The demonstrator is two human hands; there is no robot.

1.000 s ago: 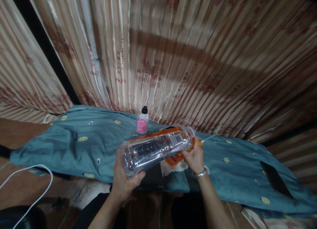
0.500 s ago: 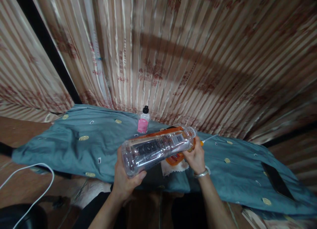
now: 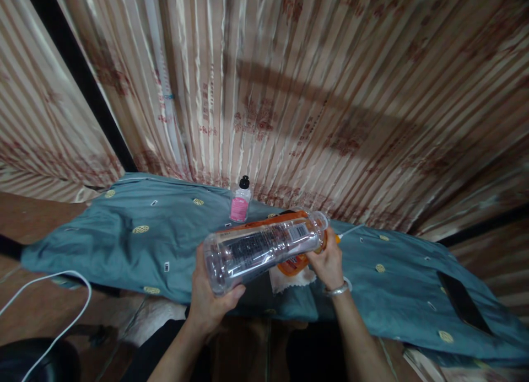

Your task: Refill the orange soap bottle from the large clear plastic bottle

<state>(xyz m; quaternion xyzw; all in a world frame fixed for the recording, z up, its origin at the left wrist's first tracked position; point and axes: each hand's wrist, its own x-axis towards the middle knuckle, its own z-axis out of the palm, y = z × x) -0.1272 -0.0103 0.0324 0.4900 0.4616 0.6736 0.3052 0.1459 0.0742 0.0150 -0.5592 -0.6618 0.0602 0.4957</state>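
A large clear plastic bottle [image 3: 264, 249] with an orange-and-dark label lies tilted across both my hands, its neck up toward the right. My left hand [image 3: 212, 294] is wrapped round its base, thumb along the lower side. Around the neck end closes my right hand [image 3: 328, 261], with a silver bracelet at the wrist; some of its fingers are hidden behind the bottle. Partly covered by the clear bottle, an orange bottle [image 3: 292, 266] rests over a white cloth [image 3: 289, 283]. Beyond stands a small upright bottle [image 3: 239, 205] with a pink label and black cap.
Green patterned fabric [image 3: 173, 244] covers the surface before me. A dark phone [image 3: 463, 302] lies at the right. Pleated curtains [image 3: 264, 106] hang directly behind. At the lower left, a white cable [image 3: 85, 299] loops near a black rounded object [image 3: 41, 360].
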